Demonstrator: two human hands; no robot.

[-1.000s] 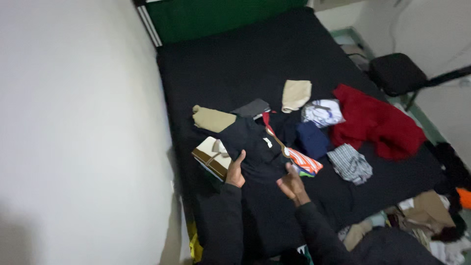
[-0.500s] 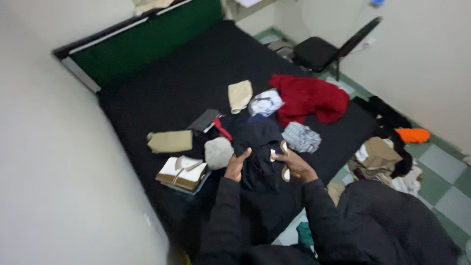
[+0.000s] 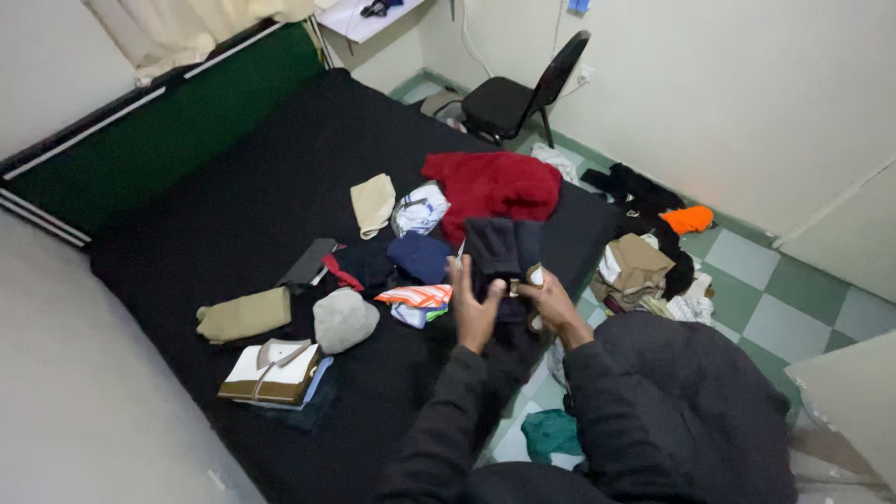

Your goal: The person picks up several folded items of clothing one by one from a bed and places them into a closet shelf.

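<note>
Both hands hold up a dark navy garment above the near edge of a black-covered bed. My left hand grips its left side and my right hand grips its right side, by a small tan and white patch. Just left of my hands lie an orange striped cloth and a folded blue piece. Behind the garment is a red sweater.
On the bed lie a grey cap, folded tan pieces, a beige cloth, a patterned white cloth and a brown-white folded shirt. A black chair stands beyond. Clothes, including an orange item, are heaped on the checkered floor.
The view has swung to the right and my hands have lifted the dark garment off the bed, holding it higher and further right. The striped cloth now lies uncovered on the bed.
</note>
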